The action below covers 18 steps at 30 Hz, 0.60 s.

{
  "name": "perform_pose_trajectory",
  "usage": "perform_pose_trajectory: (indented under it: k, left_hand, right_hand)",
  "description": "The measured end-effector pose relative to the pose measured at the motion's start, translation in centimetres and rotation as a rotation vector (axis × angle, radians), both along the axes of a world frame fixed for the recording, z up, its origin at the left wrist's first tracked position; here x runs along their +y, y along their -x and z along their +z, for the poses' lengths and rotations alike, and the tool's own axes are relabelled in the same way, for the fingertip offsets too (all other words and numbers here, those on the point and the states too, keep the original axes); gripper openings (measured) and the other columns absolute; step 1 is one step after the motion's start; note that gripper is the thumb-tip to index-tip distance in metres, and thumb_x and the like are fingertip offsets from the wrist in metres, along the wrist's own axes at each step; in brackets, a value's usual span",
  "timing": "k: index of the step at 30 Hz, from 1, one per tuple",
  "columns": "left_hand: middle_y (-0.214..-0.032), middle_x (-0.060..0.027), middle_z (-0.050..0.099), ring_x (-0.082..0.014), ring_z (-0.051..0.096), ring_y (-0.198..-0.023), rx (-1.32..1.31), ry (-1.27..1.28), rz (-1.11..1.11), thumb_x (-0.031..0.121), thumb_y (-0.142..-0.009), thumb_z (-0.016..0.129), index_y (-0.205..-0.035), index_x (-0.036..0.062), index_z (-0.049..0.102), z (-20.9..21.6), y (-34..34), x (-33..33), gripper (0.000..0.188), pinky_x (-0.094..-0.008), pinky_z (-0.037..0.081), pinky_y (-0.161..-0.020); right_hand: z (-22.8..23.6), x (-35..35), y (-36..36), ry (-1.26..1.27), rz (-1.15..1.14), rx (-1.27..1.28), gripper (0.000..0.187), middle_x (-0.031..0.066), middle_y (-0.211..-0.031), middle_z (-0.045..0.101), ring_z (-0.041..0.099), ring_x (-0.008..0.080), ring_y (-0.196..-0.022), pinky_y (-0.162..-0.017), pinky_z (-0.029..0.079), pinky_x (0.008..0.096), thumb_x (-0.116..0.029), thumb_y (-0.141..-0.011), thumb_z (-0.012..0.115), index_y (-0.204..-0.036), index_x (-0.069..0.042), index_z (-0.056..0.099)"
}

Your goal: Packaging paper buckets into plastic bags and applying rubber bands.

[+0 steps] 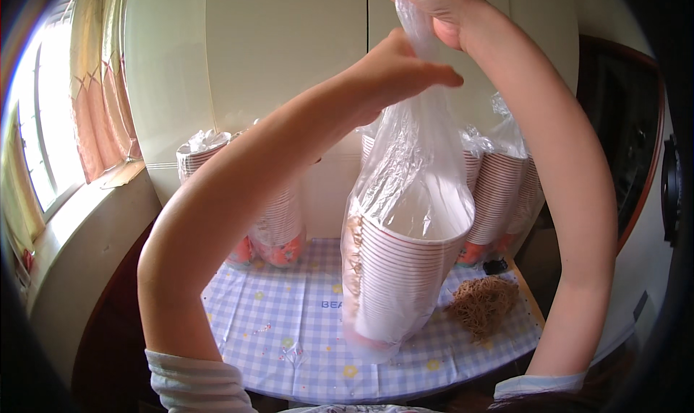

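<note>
A clear plastic bag [405, 153] holds a tall stack of white paper cups [405, 283], tilted slightly, over the near middle of the table. Tan pieces show along the stack's left side. My right hand [441, 8] grips the gathered top of the bag, partly cut off by the upper edge. Just below it, my left hand [397, 70] is closed round the bag's twisted neck, its thumb across the front. Whether the stack's base touches the cloth, I cannot tell. A tangled heap of thin brown strands [484, 304] lies to the right of the cups.
A blue-and-white checked cloth [282, 319] covers the table. More bagged cup stacks [499, 189] stand at the back right, others [278, 221] at the back left behind my arm. A small black object [496, 267] lies near the right edge. Curtains [105, 88] hang by the window.
</note>
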State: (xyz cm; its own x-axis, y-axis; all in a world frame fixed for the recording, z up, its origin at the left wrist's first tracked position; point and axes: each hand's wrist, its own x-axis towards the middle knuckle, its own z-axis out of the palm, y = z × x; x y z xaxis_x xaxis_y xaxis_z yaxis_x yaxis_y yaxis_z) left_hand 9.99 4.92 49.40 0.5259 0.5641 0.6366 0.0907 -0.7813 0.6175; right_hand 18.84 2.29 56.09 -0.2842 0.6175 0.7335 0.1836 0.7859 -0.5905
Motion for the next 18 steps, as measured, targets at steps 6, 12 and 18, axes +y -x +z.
perform_pose_trajectory:
  k: [6,12,18]
  left_hand:
    - [-0.07,-0.0049,0.052,-0.0156,0.051,-0.063,-0.265,0.127,0.058,0.02,-0.08,0.057,-0.094,0.0,0.055,0.4,-2.5,2.4,0.024,-0.0304,0.045,-0.063]
    - [-0.069,-0.0069,0.048,-0.0171,0.047,-0.063,-0.281,0.242,0.117,0.023,-0.083,0.05,-0.091,-0.002,0.055,-0.1,-1.6,3.2,0.026,-0.0334,0.043,-0.061]
    - [-0.072,-0.0078,0.051,-0.0177,0.05,-0.064,-0.256,0.174,-0.086,0.026,-0.083,0.047,-0.089,-0.0014,0.055,-0.2,-0.6,4.8,0.03,-0.0316,0.044,-0.06]
  right_hand:
    - [0.7,-1.3,0.7,-0.116,-0.036,0.001,0.067,0.0238,-0.137,0.021,0.021,0.0334,-0.129,-0.106,0.019,0.0446,-0.015,-0.083,0.053,-0.135,0.001,0.014]
    - [-0.8,-2.9,-2.5,-0.924,-0.127,-0.126,0.068,0.0184,-0.122,0.034,0.037,0.0289,-0.115,-0.1,0.028,0.0411,-0.033,-0.08,0.058,-0.128,0.0,0.024]
    - [-6.2,1.2,-6.6,-1.947,-0.718,-1.373,0.075,-0.0104,-0.137,0.026,0.02,0.0131,-0.13,-0.109,0.015,0.0344,-0.016,-0.07,0.061,-0.127,-0.044,0.023]
